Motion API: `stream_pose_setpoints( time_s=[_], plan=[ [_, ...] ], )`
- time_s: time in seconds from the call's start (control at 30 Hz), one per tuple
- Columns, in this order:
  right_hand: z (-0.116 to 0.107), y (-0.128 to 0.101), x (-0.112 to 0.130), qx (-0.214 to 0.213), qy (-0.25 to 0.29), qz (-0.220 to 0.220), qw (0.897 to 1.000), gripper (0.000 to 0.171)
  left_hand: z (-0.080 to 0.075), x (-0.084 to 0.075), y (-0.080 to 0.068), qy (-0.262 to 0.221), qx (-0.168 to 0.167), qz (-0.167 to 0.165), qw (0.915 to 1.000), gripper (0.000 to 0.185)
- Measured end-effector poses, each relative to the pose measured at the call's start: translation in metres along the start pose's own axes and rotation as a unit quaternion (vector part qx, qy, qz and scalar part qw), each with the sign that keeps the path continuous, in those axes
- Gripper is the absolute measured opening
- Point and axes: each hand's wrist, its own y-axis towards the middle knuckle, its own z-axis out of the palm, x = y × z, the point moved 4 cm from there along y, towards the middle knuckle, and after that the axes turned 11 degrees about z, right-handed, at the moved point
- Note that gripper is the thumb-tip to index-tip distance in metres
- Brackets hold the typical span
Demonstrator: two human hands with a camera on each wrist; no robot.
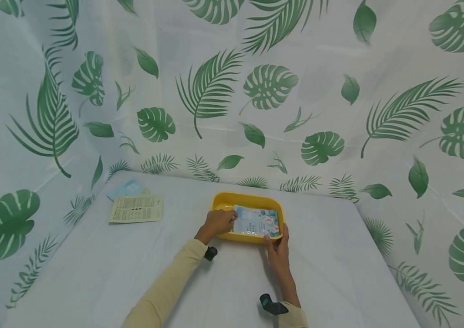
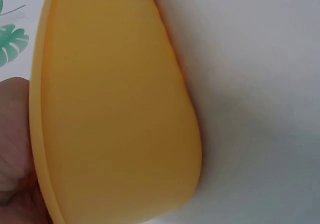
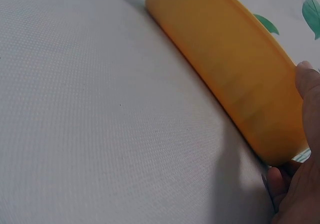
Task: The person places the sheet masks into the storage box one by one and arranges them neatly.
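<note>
A yellow plastic tub (image 1: 225, 197) with rounded corners stands on the white table. Inside it lies a flat light-blue packet (image 1: 254, 221) printed with pink flowers and green leaves. My left hand (image 1: 218, 222) reaches over the tub's near left rim, its fingers bent at the packet's left edge; the fingertips are partly hidden. My right hand (image 1: 278, 253) grips the tub's near right corner. In the right wrist view, the right thumb (image 3: 306, 77) presses at the rim and the other fingers curl low around the end wall.
At the table's back left, a cream printed sheet or packet (image 1: 136, 209) partly overlaps a light-blue packet (image 1: 128, 187). A white cloth wall (image 1: 215, 150) with green leaf prints rises behind the table. Dark wrist cameras (image 1: 273, 304) sit on both forearms.
</note>
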Motion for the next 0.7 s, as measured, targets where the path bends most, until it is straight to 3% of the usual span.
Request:
stream_pose_setpoints(
  time_s=[0.17,0.37,0.53,0.7],
  plan=[
    [-0.0015,-0.0034,0.0060,0.005,0.001,0.007,1.000,0.082,0.0021,0.0028,0.0036,0.002,0.028,0.004,0.9996,0.030],
    [-0.0003,-0.0006,0.0022,0.003,-0.013,0.014,1.000,0.082,0.0018,0.0024,0.0031,0.006,0.034,-0.002,0.9994,0.033],
    [-0.0005,-0.0009,0.0025,0.005,-0.001,0.009,1.000,0.083,0.0036,-0.0003,0.0016,0.026,0.004,-0.003,0.9996,0.031],
    [-0.0003,-0.0015,0.0028,0.004,-0.001,0.011,1.000,0.083,0.0036,0.0007,-0.0019,0.008,-0.070,0.012,0.9975,0.028]
  ],
)
